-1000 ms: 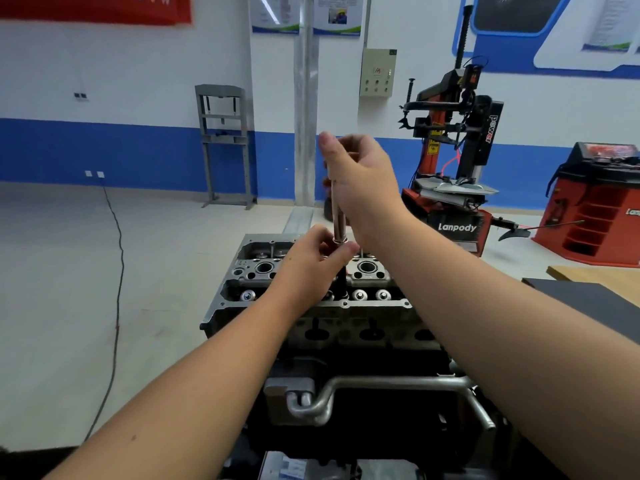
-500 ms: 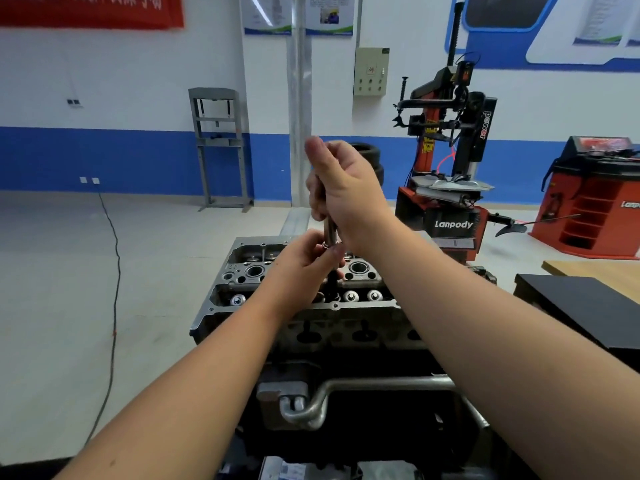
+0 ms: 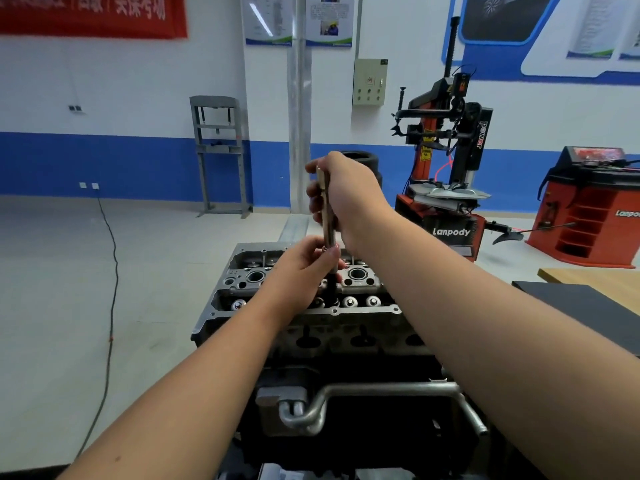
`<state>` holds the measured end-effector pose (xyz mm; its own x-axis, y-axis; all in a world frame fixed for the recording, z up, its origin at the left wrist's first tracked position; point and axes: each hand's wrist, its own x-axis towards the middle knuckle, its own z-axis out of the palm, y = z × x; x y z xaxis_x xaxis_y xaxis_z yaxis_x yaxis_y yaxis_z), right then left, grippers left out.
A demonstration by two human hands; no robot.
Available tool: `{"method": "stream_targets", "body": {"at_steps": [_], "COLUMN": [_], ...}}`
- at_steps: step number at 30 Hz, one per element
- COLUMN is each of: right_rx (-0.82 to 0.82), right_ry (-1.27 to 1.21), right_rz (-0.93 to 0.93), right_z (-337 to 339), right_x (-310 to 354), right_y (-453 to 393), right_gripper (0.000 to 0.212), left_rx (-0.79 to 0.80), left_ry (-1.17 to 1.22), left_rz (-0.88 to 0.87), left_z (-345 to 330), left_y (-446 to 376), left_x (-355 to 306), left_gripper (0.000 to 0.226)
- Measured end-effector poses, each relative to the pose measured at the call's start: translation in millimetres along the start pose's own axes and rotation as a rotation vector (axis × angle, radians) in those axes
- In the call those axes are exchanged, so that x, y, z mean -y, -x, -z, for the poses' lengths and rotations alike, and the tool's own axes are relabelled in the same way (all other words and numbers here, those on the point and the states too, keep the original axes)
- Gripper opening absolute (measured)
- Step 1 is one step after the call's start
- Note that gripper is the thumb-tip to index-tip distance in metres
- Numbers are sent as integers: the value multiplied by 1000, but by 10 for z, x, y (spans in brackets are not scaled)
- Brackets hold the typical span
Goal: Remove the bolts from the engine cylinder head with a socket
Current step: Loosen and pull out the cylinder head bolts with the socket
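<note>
Right hand fist-curled, raised; left hand pinching below.

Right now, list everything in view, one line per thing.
cylinder head: one, silver, centre, atop the dark engine
socket tool: one, metallic, upright over the head
bent pipe: one, silver, engine front
tyre changer: one, red and black, behind right
red cabinet: one, far right
press frame: one, grey, by the wall
cable: one, black, on the floor, left
left hand: pinches the tool low
right hand: grips the tool's top
</note>
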<state>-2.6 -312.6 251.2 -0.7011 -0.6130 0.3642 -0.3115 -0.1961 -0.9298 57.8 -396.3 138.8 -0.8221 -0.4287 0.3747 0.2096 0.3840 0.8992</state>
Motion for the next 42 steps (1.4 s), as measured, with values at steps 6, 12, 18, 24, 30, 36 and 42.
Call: {"method": "stream_targets", "body": {"at_steps": [6, 12, 18, 24, 30, 36, 42], "right_rx": [-48, 263, -140, -46, 243, -171, -47], "right_ry": [-86, -259, -23, -71, -231, -86, -161], "right_rz": [91, -104, 72, 22, -107, -111, -6], "right_z": [-115, 106, -164, -127, 143, -132, -66], "right_x": [-101, -62, -95, -21, -24, 51, -18], "right_y": [52, -44, 106, 53, 3, 201, 178], "right_gripper": [29, 35, 25, 45, 42, 28, 42], "left_rx": [2, 71, 5, -52, 58, 14, 34], "left_ry": [-13, 118, 130, 135, 133, 60, 79], "left_rz": [-45, 17, 9, 1, 40, -1, 10], "left_z": [-44, -10, -4, -45, 18, -1, -14], "left_y": [-13, 46, 50, 29, 110, 69, 64], "left_x": [-2, -55, 3, -23, -47, -17, -36], "left_gripper": [38, 29, 17, 6, 24, 12, 22]}}
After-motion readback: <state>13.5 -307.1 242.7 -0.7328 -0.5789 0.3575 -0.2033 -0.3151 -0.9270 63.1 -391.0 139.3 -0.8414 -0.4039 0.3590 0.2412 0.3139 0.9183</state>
